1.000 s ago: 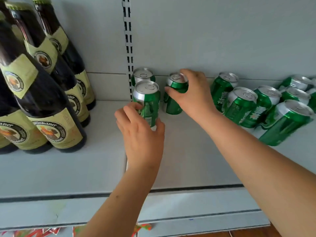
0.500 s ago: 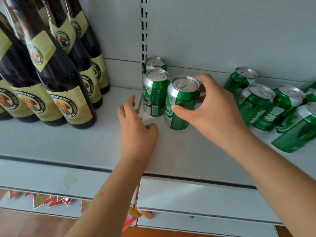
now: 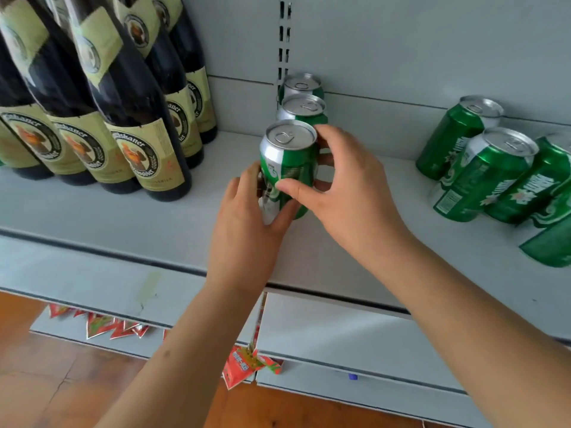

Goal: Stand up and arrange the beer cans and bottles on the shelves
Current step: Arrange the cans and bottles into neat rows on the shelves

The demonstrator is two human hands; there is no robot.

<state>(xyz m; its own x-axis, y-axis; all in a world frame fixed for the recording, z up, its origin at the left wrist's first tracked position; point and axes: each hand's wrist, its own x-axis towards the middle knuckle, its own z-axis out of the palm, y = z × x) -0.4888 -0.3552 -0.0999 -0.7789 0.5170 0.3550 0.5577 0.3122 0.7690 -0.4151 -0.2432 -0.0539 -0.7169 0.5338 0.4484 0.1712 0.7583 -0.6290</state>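
A green beer can [image 3: 289, 156] stands upright on the grey shelf [image 3: 123, 217], in front of two more upright green cans [image 3: 304, 109] that form a row to the back wall. My right hand [image 3: 343, 193] grips the front can from the right, thumb across its front. My left hand [image 3: 247, 223] holds its lower left side. Dark brown beer bottles [image 3: 129, 118] with yellow-green labels stand in rows on the left. Several green cans [image 3: 488, 174] stand close together at the right.
A slotted upright rail [image 3: 284, 41] runs up the back wall behind the can row. Below the shelf edge hang red paper flags [image 3: 241, 362]. A lower shelf [image 3: 340, 335] and a wooden floor [image 3: 37, 381] show beneath.
My right hand brought the can forward and left, to the front of the row. My left hand rose from the shelf and closed on the can's lower left side.
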